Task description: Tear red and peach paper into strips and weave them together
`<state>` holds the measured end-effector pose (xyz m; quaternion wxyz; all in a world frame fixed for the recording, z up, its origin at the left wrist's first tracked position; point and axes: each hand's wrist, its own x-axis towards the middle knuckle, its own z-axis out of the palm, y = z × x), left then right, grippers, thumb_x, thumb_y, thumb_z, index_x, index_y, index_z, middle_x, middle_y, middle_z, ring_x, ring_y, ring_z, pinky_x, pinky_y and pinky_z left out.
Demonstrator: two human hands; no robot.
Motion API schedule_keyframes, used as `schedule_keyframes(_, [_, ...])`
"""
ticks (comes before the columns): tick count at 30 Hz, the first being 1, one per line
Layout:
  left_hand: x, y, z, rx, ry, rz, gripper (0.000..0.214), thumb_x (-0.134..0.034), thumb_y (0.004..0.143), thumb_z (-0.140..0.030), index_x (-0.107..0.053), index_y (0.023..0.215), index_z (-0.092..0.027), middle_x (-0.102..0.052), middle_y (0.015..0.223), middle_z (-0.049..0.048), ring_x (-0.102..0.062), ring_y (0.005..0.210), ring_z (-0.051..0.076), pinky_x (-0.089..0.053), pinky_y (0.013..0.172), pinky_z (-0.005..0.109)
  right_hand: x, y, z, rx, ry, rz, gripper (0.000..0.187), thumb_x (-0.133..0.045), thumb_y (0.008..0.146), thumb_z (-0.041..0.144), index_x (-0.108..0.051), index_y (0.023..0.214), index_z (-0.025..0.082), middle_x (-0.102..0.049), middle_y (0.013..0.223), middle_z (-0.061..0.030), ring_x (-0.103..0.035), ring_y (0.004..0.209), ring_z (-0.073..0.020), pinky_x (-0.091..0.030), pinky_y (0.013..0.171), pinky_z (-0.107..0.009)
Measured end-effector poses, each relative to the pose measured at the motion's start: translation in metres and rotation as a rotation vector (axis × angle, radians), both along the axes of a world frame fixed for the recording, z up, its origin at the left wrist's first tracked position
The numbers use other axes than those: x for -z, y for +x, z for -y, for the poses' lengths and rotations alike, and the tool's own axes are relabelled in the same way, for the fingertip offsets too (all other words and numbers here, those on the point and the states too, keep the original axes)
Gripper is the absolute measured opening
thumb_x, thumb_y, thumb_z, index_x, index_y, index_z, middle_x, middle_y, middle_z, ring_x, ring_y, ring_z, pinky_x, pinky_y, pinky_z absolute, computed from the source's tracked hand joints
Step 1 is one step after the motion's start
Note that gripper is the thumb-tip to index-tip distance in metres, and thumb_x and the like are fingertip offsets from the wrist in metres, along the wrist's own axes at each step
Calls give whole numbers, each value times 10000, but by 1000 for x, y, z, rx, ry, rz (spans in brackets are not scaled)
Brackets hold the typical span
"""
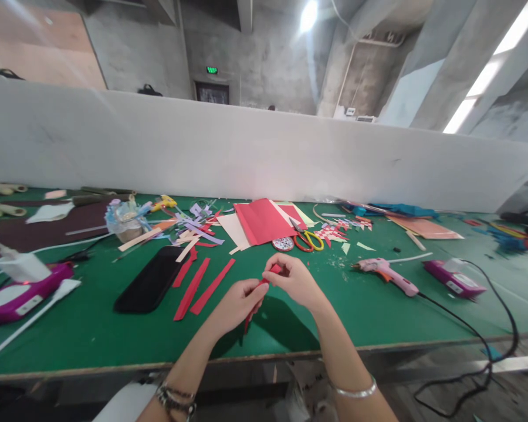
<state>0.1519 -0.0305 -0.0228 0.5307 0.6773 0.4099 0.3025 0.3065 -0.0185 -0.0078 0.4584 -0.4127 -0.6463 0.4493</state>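
Above the green table's front part, my left hand (242, 302) pinches a red paper strip (249, 321), whose lower end hangs below the fingers. My right hand (290, 278) is closed on the strip's upper end, close against the left fingertips. The fingers cover much of the strip, so its folds are hard to make out. Left of my hands lie several flat red paper strips (192, 288) beside a black phone (152, 280). Behind the hands are red paper sheets (264, 221), orange-handled scissors (302, 241) and yellow-handled scissors (314, 239).
A pink glue gun (389, 275) lies to the right, its cord running to a purple power strip (454, 279). Another purple power strip (26, 293) with a white plug is at left. Paper scraps (193, 225) litter the back, before a white partition (264, 152).
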Motion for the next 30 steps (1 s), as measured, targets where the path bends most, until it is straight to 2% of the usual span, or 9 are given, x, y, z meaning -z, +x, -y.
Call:
schedule_keyframes(3, [0, -1, 0, -12, -38, -51, 419, -475, 770, -544, -387, 579, -181, -281, 451, -93, -264, 390, 57, -197, 393, 199, -1, -1, 0, -2, -6, -18, 135, -603, 693, 296, -523, 682, 188, -460, 537, 61, -452, 498, -84, -351, 480, -205])
schedule_keyframes(8, [-1, -5, 0, 95, -182, 12, 378, -452, 796, -522, -455, 665, -167, -421, 502, -71, -383, 388, 54, -279, 425, 186, -1, 2, -1, 52, 10, -45, 129, -601, 690, 294, -526, 713, 191, -463, 552, 65, -452, 496, -86, -349, 492, -214])
schedule_keyframes(11, [-1, -9, -1, 97, -213, 59, 335, -440, 809, -511, -465, 773, -178, -437, 509, -81, -382, 355, 53, -274, 397, 180, 2, 8, -5, 104, 32, -8, 106, -587, 697, 272, -523, 719, 190, -467, 566, 60, -446, 501, -88, -344, 494, -219])
schedule_keyframes(17, [-3, -18, -7, 28, -59, -103, 339, -428, 813, -509, -477, 744, -181, -301, 477, -100, -257, 378, 63, -194, 390, 192, 11, 22, -12, 188, 66, 130, 55, -541, 726, 237, -501, 715, 201, -476, 573, 43, -452, 529, -114, -357, 517, -240])
schedule_keyframes(20, [-4, -20, -8, -13, 87, -213, 339, -416, 820, -484, -497, 700, -177, -366, 535, -67, -335, 463, 90, -240, 449, 205, 12, 20, -11, 242, 201, 293, 32, -546, 729, 230, -548, 740, 200, -565, 762, -23, -533, 746, -169, -413, 695, -307])
schedule_keyframes(22, [-3, -21, -8, -29, 174, -289, 330, -411, 822, -464, -500, 684, -177, -413, 584, -46, -391, 542, 115, -266, 495, 212, 10, 15, -6, 268, 304, 429, 95, -561, 734, 247, -596, 814, 208, -574, 994, -71, -505, 984, -220, -348, 880, -394])
schedule_keyframes(24, [-2, -21, -9, -15, 208, -354, 311, -411, 817, -446, -498, 684, -178, -432, 607, -35, -412, 585, 133, -271, 511, 216, 7, 7, 1, 206, 338, 538, 172, -567, 749, 286, -612, 910, 242, -505, 1199, -67, -416, 1150, -244, -186, 998, -479])
schedule_keyframes(26, [-1, -22, -9, 17, 209, -394, 292, -419, 805, -431, -493, 683, -176, -442, 617, -29, -420, 592, 137, -270, 505, 215, 4, 0, 6, 70, 294, 590, 199, -555, 769, 327, -598, 956, 272, -483, 1254, -37, -412, 1174, -231, -46, 1026, -520])
schedule_keyframes(30, [-1, -22, -7, 78, 126, -377, 278, -394, 812, -419, -467, 692, -179, -439, 578, -39, -422, 507, 117, -273, 457, 209, 4, -7, 9, -114, 155, 594, 158, -510, 806, 324, -558, 941, 256, -624, 959, 20, -568, 901, -152, 2, 1028, -520])
